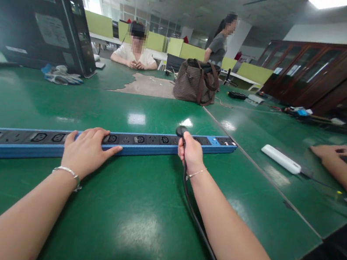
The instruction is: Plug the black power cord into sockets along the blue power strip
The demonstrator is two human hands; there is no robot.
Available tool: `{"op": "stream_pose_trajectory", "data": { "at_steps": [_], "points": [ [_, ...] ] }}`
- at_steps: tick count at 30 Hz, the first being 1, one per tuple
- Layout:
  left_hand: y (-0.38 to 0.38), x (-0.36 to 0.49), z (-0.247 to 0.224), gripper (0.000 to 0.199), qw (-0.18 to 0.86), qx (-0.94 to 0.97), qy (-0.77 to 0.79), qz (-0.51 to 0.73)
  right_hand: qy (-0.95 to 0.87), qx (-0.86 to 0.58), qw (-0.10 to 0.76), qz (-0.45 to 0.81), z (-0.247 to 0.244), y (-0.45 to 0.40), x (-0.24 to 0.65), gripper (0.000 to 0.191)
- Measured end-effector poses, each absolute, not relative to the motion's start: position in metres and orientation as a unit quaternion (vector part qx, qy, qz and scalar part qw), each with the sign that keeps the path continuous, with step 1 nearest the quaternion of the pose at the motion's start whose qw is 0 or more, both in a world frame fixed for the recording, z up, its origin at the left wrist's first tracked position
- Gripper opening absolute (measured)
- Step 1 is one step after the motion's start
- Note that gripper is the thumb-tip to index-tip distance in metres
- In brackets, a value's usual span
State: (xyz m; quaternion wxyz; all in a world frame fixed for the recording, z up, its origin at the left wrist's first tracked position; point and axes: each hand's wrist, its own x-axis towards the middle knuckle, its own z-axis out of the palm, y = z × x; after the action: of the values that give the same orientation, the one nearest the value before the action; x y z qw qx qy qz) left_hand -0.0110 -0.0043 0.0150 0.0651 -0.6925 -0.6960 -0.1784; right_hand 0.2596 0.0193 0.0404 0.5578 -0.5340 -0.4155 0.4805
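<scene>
A long blue power strip [144, 147] with black sockets lies across the green table. My left hand [86, 151] rests over it left of the middle, fingers spread on the far side and thumb along the near edge. In my right hand [190, 151] is a black plug [181, 130], gripped with closed fingers above the strip's right part. Its black cable [194, 217] runs down beneath my right forearm. Whether the plug touches a socket cannot be made out.
A brown bag [194, 82] and gloves [61, 75] are at the back, beside a large black cabinet [49, 25]. A white power strip [281, 159] lies right, near another person's hands [329, 152]. One person sits opposite; another stands behind the bag.
</scene>
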Motion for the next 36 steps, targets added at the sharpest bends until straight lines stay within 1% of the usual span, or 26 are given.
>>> {"op": "stream_pose_trajectory", "data": {
  "at_steps": [2, 4, 6, 8, 12, 16, 22, 30, 36],
  "points": [
    [-0.004, -0.011, 0.015, 0.062, 0.064, -0.694, -0.693, -0.182, -0.431, -0.45, 0.616, 0.482, 0.052, 0.012, 0.262, 0.043],
    [-0.004, -0.012, 0.014, 0.061, 0.065, -0.696, -0.69, -0.19, -0.405, -0.415, 0.628, 0.518, 0.061, 0.004, 0.261, 0.044],
    [-0.004, -0.012, 0.014, 0.06, 0.065, -0.697, -0.686, -0.198, -0.361, -0.422, 0.603, 0.573, 0.063, -0.002, 0.253, 0.044],
    [-0.004, -0.012, 0.013, 0.06, 0.063, -0.698, -0.685, -0.202, -0.322, -0.432, 0.559, 0.631, 0.06, -0.007, 0.238, 0.044],
    [-0.004, -0.011, 0.013, 0.059, 0.06, -0.697, -0.686, -0.198, -0.296, -0.41, 0.474, 0.72, 0.052, -0.009, 0.195, 0.044],
    [-0.005, -0.009, 0.013, 0.058, 0.063, -0.698, -0.684, -0.202, -0.26, -0.415, 0.453, 0.745, 0.049, -0.004, 0.155, 0.042],
    [-0.007, -0.007, 0.013, 0.057, 0.065, -0.701, -0.677, -0.216, -0.24, -0.439, 0.453, 0.738, 0.042, 0.006, 0.127, 0.039],
    [-0.006, -0.007, 0.013, 0.055, 0.061, -0.702, -0.676, -0.217, -0.335, -0.569, 0.438, 0.61, 0.042, 0.011, 0.116, 0.041],
    [-0.005, -0.009, 0.011, 0.056, 0.061, -0.7, -0.677, -0.217, -0.376, -0.583, 0.441, 0.569, 0.036, 0.011, 0.108, 0.042]
  ]
}}
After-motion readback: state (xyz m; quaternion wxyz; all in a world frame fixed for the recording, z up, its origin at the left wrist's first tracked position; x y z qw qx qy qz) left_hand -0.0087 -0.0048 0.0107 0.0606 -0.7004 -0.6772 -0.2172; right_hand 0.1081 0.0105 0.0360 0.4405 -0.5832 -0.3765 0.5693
